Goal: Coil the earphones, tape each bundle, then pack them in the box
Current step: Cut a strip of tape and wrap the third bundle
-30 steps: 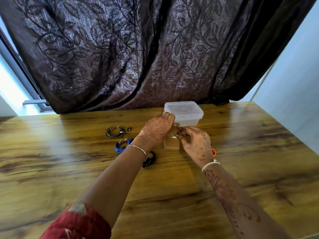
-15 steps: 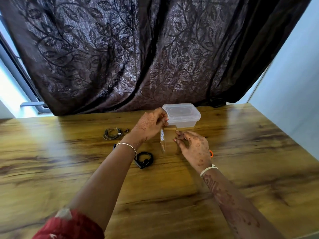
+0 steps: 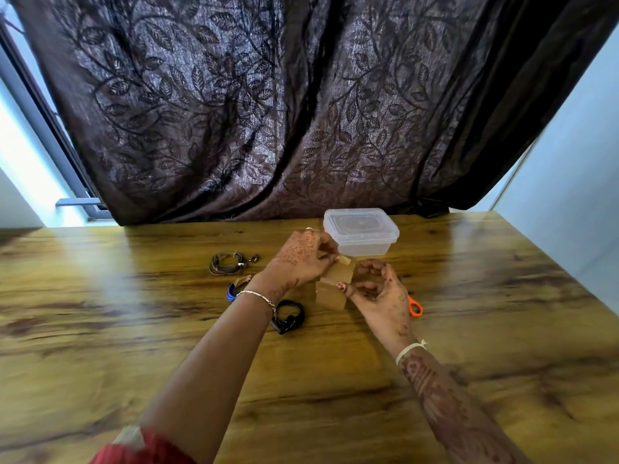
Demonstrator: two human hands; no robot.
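Brown tape (image 3: 335,283) is stretched between my hands, just in front of the lidded clear plastic box (image 3: 361,232). My left hand (image 3: 301,259) pinches its upper end. My right hand (image 3: 378,289) pinches the lower part of the strip, with the rest hanging toward the table. Three coiled earphone bundles lie left of my left wrist: an olive-grey one (image 3: 227,262), a blue one (image 3: 234,289) with a bit of brown tape on it, and a black one (image 3: 288,317) nearest me.
Orange scissor handles (image 3: 414,307) poke out from behind my right hand. The wooden table (image 3: 134,329) stretches wide on both sides. A dark patterned curtain (image 3: 268,112) hangs behind the far edge.
My left hand has pulled the tape end up and slightly right, toward the box. The strip between my hands looks longer and flatter. The camera has tilted a little.
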